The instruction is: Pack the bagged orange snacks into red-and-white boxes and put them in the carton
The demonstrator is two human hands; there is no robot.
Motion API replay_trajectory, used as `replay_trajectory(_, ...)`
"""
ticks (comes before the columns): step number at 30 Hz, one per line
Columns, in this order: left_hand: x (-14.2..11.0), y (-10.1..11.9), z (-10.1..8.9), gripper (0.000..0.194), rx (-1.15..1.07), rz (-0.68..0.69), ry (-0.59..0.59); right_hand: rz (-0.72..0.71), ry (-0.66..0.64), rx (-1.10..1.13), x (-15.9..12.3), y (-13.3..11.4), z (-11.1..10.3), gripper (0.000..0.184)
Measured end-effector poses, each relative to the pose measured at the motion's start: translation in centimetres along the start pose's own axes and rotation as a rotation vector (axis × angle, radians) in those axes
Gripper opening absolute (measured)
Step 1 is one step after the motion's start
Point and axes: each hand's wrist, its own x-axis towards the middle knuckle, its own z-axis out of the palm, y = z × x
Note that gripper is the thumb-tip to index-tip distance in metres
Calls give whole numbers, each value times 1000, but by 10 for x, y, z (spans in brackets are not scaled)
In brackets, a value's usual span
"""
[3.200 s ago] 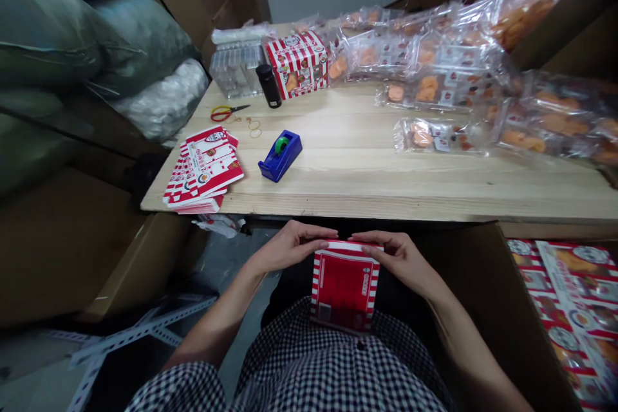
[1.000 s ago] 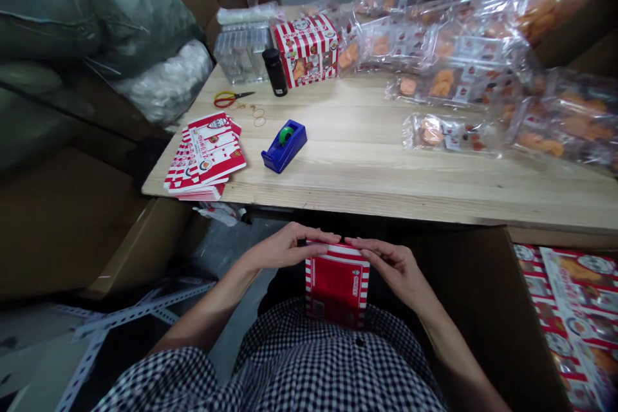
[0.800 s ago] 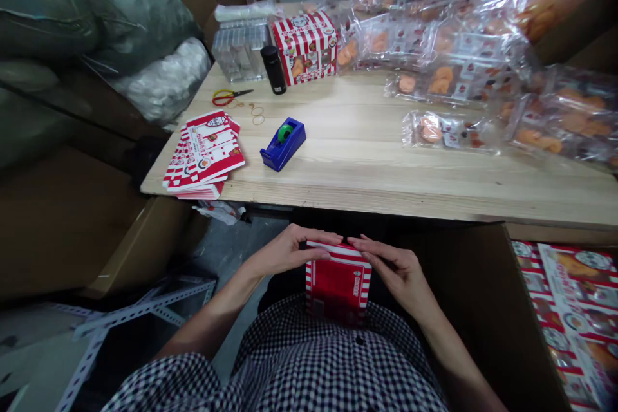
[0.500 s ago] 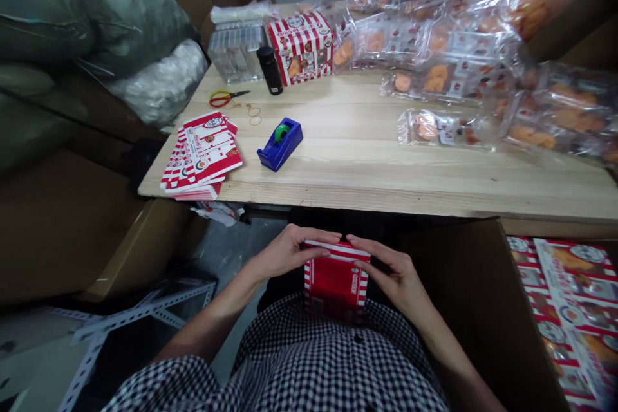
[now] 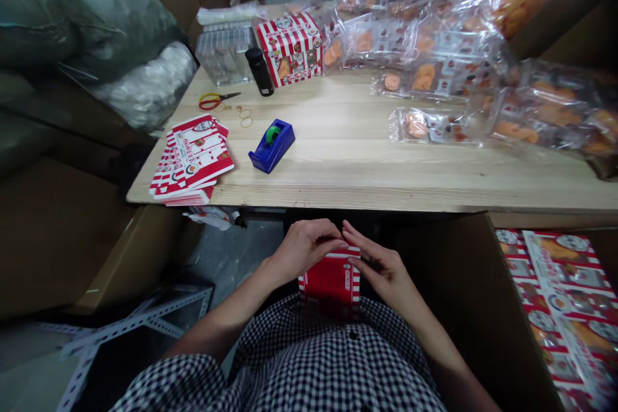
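A red carton (image 5: 329, 284) with red-and-white striped edges rests upright against my lap, below the table's front edge. My left hand (image 5: 309, 246) bends over its top left edge, thumb on the near face and fingers behind. On the top right corner, my right hand (image 5: 379, 264) pinches the carton between thumb and fingers. The fingertips of both hands come close together over the top edge. Whatever is inside the carton is hidden.
On the wooden table (image 5: 333, 174) are flat striped cartons (image 5: 193, 161), a blue tape dispenser (image 5: 273, 147), scissors (image 5: 217, 100), a black bottle (image 5: 259, 72), an assembled striped box (image 5: 290, 48) and bagged snacks (image 5: 429, 129). An open cardboard box (image 5: 449, 290) with packed cartons (image 5: 564, 299) stands right.
My left hand has slid right along the carton's top edge, closer to my right hand. The view has shifted slightly, so the table's things sit further left.
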Motion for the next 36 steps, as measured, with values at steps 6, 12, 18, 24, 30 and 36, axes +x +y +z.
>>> replay_trajectory(6, 1, -1, -2, 21, 2, -24, -3, 61, -22, 30, 1, -3, -1, 54)
replay_trajectory(12, 2, 4, -6, 25, 76, 19, -94, 83, -28, 79, 1, 1, -3, 49)
replay_trajectory(18, -11, -10, -18, 37, -17, 49, -166, 21, -25, 38, -6, 9, -20, 29)
replay_trajectory(24, -25, -27, -20, 35, -143, -28, -8, -11, -48, -34, 8, 6, -19, 24)
replay_trajectory(30, -25, -39, -25, 33, -181, 6, -40, -6, -175, -43, 24, 15, -7, 34)
replay_trajectory(36, -33, -47, -13, 25, -345, -105, -22, 20, -182, -38, 23, 24, -3, 29)
